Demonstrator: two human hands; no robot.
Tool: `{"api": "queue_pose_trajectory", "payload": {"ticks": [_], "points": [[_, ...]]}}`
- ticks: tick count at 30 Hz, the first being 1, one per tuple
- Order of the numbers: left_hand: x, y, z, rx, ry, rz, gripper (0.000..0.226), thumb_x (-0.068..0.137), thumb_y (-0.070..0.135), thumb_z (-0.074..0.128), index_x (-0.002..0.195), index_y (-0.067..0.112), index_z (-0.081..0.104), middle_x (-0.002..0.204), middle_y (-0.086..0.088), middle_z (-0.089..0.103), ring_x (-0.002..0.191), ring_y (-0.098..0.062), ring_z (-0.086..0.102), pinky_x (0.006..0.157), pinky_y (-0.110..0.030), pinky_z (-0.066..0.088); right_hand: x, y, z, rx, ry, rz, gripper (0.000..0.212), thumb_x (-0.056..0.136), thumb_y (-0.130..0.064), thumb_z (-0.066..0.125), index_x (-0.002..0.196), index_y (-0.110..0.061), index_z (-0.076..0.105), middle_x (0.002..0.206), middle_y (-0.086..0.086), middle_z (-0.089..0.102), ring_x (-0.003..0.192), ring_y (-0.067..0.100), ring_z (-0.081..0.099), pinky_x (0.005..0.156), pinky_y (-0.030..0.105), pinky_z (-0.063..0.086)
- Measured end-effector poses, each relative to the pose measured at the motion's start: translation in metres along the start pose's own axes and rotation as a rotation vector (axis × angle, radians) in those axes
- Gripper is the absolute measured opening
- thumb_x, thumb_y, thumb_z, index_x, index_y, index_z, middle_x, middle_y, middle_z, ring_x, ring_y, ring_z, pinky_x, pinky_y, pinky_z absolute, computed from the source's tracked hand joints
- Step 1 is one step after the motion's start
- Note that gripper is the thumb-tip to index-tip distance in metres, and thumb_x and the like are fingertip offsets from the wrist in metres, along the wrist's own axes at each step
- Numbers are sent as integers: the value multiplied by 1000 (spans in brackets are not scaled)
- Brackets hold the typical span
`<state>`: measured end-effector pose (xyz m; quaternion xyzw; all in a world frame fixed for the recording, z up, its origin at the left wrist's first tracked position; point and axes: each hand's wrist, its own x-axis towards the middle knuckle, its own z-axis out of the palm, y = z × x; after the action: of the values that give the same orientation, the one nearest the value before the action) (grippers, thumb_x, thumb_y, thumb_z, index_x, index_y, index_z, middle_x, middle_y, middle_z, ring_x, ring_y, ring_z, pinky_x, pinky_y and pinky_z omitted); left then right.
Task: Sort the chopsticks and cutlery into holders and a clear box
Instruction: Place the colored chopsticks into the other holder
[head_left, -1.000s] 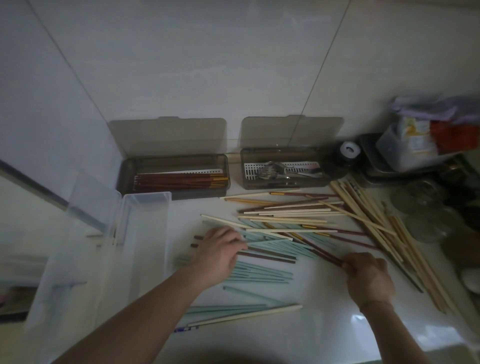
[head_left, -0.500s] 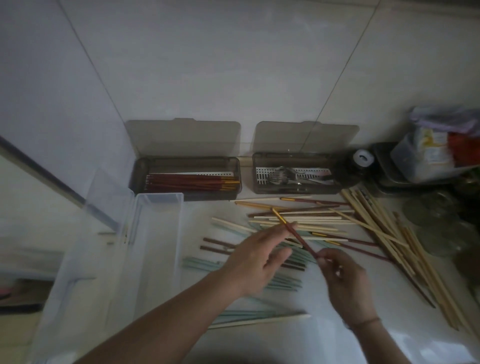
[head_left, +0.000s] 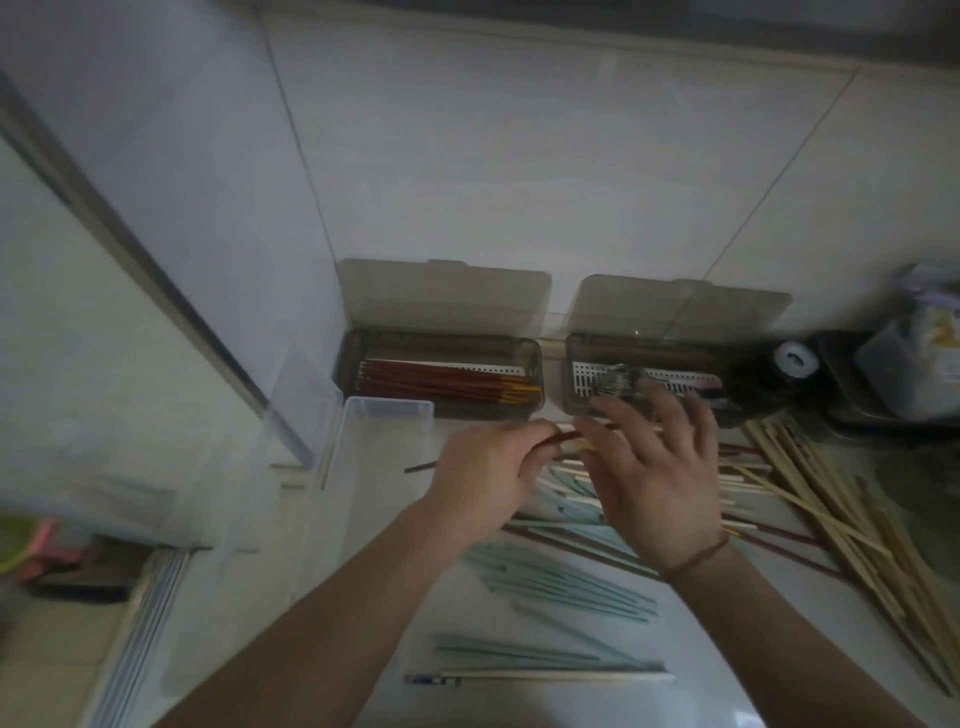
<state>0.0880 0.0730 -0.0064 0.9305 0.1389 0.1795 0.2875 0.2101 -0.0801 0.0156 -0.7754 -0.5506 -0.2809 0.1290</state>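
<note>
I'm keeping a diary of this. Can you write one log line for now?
left hand: holds red chopstick | right hand: open, fingers spread | left holder: red chopsticks | right holder: cutlery

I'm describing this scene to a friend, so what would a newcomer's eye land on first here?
First, the two hands in the middle: the left hand grips a dark red chopstick, the right hand spread open beside it. Behind them stand two smoky holders, the left holder filled with red chopsticks. Pale wooden chopsticks lie scattered at the right.
</note>
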Motion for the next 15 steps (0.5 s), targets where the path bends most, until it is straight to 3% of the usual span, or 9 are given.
{"api": "queue_pose_trajectory", "payload": {"ticks": [2, 5, 9, 12, 15], "points": [[1, -10, -7, 48, -15, 27, 22, 98, 37, 50, 105, 27, 68, 85, 7, 68, 76, -18, 63, 63, -35, 51, 6, 9, 12, -9, -62, -71, 20, 89, -25, 61, 106, -20, 70, 106, 1, 69, 107, 32, 58, 101, 59, 34], [3, -30, -8, 164, 37, -5, 17, 91, 32, 63, 103, 25, 71, 91, 6, 67, 86, -22, 58, 71, -36, 49, 4, 27, 32, 42, -141, -75, 12, 86, -17, 61, 94, -20, 71, 84, 1, 71, 82, 26, 65, 94, 50, 43], [13, -47, -6, 107, 139, -208, 35, 90, 28, 66, 123, 14, 64, 122, -5, 62, 112, -28, 54, 97, -41, 46, -13, 38, 43, 72, -289, 233, 21, 85, -21, 51, 91, -18, 71, 81, 4, 71, 77, 28, 66, 79, 42, 48], [33, -57, -10, 55, 113, -325, 31, 97, 24, 58, 126, 14, 60, 126, -6, 59, 117, -27, 52, 100, -39, 44, -31, 40, 48, 157, -354, 464, 32, 88, -30, 40, 91, -17, 69, 77, 6, 68, 71, 30, 63, 68, 38, 47], [55, -68, -12, 50, 53, -377, 47, 98, 21, 56, 144, 15, 46, 137, -5, 55, 124, -24, 51, 104, -37, 43, -41, 37, 51, 218, -383, 617, 23, 89, -29, 41, 87, -22, 63, 72, -1, 59, 66, 29, 58, 61, 34, 42]]}}
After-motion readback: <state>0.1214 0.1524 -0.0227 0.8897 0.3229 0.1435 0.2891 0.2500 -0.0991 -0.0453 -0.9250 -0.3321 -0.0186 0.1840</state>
